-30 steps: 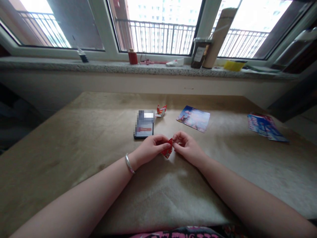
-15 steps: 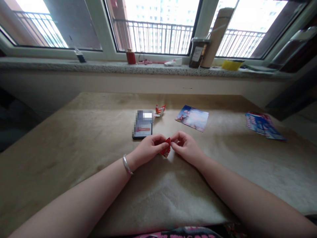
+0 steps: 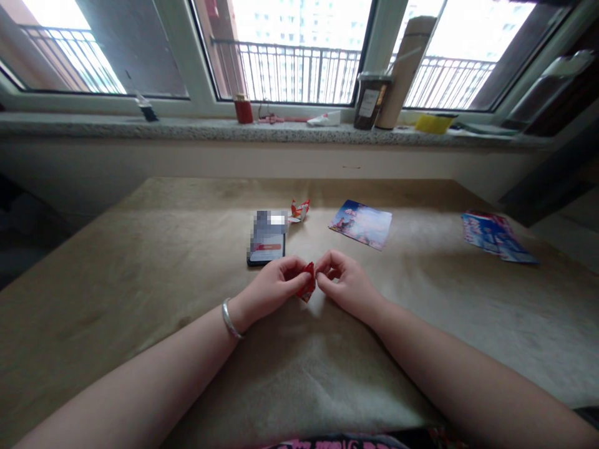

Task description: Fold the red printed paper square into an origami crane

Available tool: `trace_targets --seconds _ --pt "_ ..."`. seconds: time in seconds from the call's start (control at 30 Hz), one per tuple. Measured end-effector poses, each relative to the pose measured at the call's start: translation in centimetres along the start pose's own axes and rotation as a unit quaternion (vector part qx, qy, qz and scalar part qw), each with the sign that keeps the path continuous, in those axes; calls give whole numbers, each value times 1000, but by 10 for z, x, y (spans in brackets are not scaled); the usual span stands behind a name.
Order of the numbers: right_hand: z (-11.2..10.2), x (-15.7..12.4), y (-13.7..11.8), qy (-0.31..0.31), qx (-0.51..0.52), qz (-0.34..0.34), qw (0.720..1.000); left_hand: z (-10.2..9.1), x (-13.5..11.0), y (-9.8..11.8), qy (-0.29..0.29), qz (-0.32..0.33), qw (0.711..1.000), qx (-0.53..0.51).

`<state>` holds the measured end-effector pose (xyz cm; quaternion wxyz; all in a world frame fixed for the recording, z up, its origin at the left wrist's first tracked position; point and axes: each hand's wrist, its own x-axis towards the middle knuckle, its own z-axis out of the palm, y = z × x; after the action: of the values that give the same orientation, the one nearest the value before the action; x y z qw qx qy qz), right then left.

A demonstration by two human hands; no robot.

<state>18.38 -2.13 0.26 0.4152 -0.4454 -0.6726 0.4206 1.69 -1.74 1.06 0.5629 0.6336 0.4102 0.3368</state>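
Note:
A small folded piece of red patterned paper (image 3: 307,288) is pinched between the thumb and fingers of my left hand (image 3: 276,284), which wears a silver bangle. My right hand (image 3: 344,280) is curled closed, its fingertips right at the paper's right edge. Whether they grip that edge is too small to make out. Just beyond my left hand lies a phone (image 3: 266,240) with a lit, partly blurred screen. Beside the phone's top right corner stands a red and white folded paper figure (image 3: 300,211) with pointed tips.
A blue and pink printed paper sheet (image 3: 362,224) lies beyond my right hand. Several similar sheets (image 3: 496,237) overlap at the far right of the table (image 3: 116,299). Along the windowsill (image 3: 196,130) stand a red jar (image 3: 243,110), a dark container (image 3: 369,103) and a tall tube (image 3: 405,75).
The whole view has shifted slightly. My right fingertips have moved a little along the paper's edge, while my left hand keeps its pinch on the red paper.

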Motion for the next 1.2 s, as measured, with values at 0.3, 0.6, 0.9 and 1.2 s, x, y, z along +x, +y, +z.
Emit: trace_targets --seconds 0.3,0.6,0.9,1.2 --pt "3 4 5 -4 70 0 998 -3 1 -7 29 12 999 -16" --pt "-7 4 1 -4 -64 -68 996 -3 1 -10 33 14 999 -15" --pt "-12 4 0 -2 -157 -142 977 0 1 -8 -2 -6 999 -34" --pt "-14 2 1 20 -187 -195 963 -1 0 -3 -7 -12 999 -43"
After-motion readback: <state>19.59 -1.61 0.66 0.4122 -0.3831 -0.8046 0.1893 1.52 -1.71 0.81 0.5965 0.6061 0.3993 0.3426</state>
